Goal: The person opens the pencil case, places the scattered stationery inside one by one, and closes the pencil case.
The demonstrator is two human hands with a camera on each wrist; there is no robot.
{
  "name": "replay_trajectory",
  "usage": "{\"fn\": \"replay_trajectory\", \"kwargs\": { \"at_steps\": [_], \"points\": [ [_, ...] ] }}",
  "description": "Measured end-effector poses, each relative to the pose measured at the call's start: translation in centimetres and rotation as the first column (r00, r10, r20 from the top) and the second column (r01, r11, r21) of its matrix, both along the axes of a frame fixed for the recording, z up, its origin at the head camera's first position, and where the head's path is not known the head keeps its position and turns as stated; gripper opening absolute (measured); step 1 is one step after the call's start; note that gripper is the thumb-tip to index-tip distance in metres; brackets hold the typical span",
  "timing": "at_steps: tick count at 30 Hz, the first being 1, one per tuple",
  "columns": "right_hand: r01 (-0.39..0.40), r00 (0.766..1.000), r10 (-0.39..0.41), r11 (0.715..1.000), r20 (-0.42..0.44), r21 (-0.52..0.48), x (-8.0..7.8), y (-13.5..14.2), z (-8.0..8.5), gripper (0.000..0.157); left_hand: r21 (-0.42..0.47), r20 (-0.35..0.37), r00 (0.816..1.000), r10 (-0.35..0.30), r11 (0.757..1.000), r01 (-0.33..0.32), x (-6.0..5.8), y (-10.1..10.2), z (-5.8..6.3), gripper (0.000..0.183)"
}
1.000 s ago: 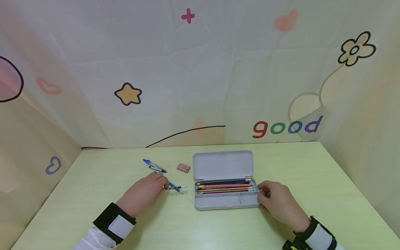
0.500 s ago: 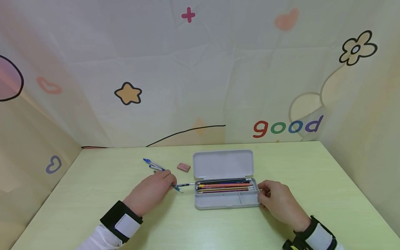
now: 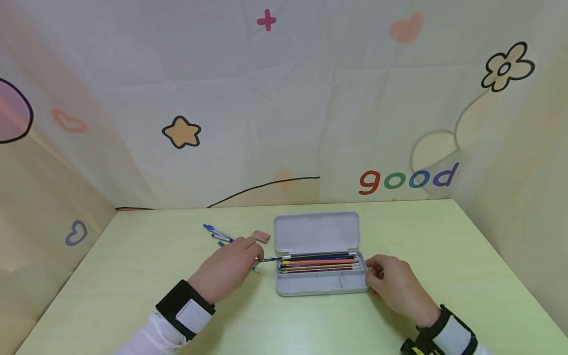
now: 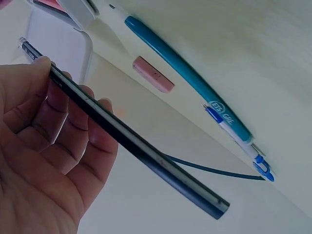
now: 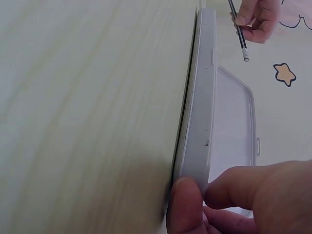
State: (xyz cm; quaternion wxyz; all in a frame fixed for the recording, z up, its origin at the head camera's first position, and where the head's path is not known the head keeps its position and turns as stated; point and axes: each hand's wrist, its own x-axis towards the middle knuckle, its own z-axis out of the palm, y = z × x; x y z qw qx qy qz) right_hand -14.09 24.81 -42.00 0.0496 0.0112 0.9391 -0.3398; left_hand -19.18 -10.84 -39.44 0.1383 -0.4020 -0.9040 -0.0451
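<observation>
My left hand point(image 3: 228, 268) pinches a black-and-white striped pencil point(image 4: 131, 136) between thumb and fingers. Its metal-capped eraser end points right and overlaps the left rim of the grey pencil case point(image 3: 310, 287) in the head view. The case lies open with its lid back, and several pencils point(image 3: 319, 263) fill the rear compartment. At the case's right end, my right hand point(image 3: 401, 286) grips the edge with thumb and fingers. Beneath the left hand lies a teal mechanical pencil point(image 4: 185, 75), mostly hidden from the head camera.
Blue-and-white pens point(image 3: 218, 232) lie on the table behind the left hand. Between them and the lid sits a pink eraser point(image 3: 262, 237). The case's front compartments point(image 3: 308, 283) show bare bottoms. A printed cloth point(image 3: 248, 98) hangs along the table's back edge.
My left hand has moved right with the striped pencil, bringing its eraser end from left of the case to over its left rim. The right hand stays at the case.
</observation>
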Motion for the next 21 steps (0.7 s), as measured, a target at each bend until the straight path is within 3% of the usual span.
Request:
{"fn": "replay_trajectory", "kwargs": {
  "at_steps": [21],
  "points": [
    [0.010, 1.000, -0.010, 1.000, 0.005, -0.002, 0.0, -0.1, 0.0, 0.024, -0.027, 0.052, 0.999, -0.016, 0.999, 0.018, -0.1, 4.0, 0.9, 0.012]
  ]
}}
